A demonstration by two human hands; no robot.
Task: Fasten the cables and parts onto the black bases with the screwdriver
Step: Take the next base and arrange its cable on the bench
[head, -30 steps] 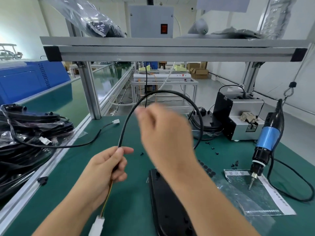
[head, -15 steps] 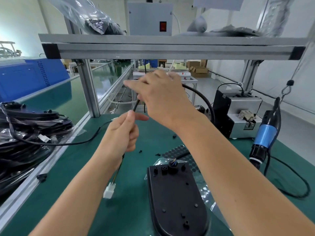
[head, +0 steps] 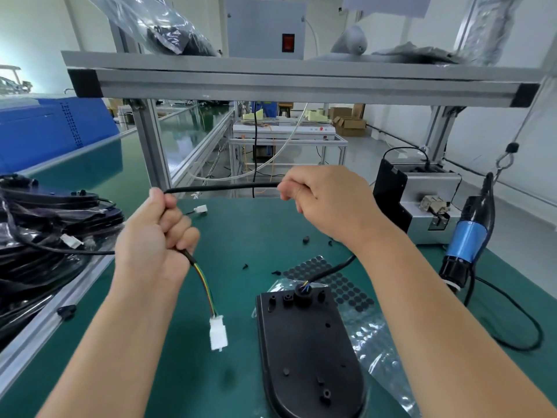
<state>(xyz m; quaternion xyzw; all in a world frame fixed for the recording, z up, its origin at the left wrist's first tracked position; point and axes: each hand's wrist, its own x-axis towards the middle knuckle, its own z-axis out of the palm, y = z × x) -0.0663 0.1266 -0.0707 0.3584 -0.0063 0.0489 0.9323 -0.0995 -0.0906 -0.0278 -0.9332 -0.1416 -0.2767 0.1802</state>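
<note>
A black base lies flat on the green bench in front of me. A black cable leaves the hole at its far end, passes under my right wrist and stretches taut between both hands. My left hand grips the cable near its end; coloured wires and a white connector hang below the fist. My right hand grips the cable at the same height, further right. The blue electric screwdriver hangs at the right, untouched.
A pile of black bases with cables in plastic fills the left side. A grey screw feeder stands at the back right. Small black screws, a sheet of black dots and a clear bag lie around the base.
The cable was a high loop. My hands have pulled apart and lowered, drawing it into a straight horizontal line. The base now lies closer in front of me.
</note>
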